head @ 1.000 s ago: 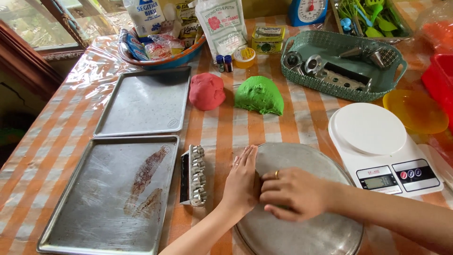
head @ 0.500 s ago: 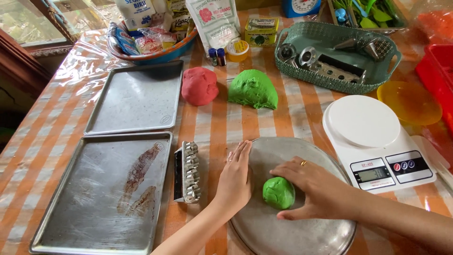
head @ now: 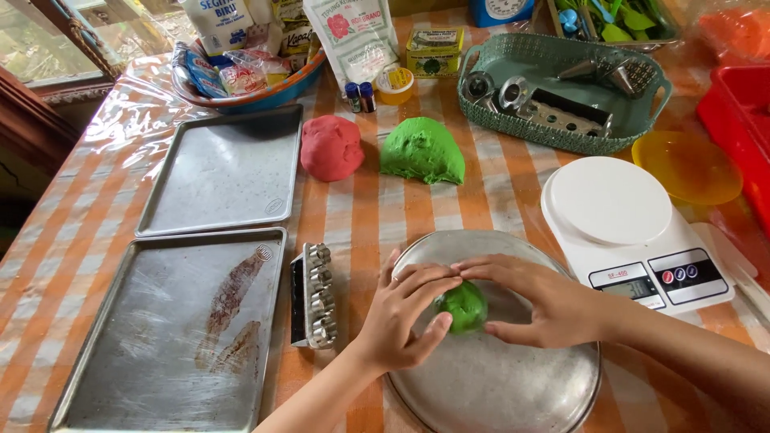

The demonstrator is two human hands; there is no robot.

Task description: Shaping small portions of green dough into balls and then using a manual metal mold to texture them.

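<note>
Here, two hands, one green dough ball.

You see two empty metal baking trays at left — beyond them a red dough lump, and a white kitchen scale.

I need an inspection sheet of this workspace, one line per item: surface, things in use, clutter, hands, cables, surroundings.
Surface: table under an orange and white checked cloth with a clear plastic cover.
Things in use: small green dough piece on a round metal plate.
Clutter: two metal baking trays, metal cutter block, red dough ball, large green dough mound, white kitchen scale, green basket of metal parts, bowl of packets, yellow bowl.
Hands: left hand and right hand cup the small green dough piece with their fingers.
Cables: nothing seen.
Surroundings: dark wooden frame at the left edge.
</note>
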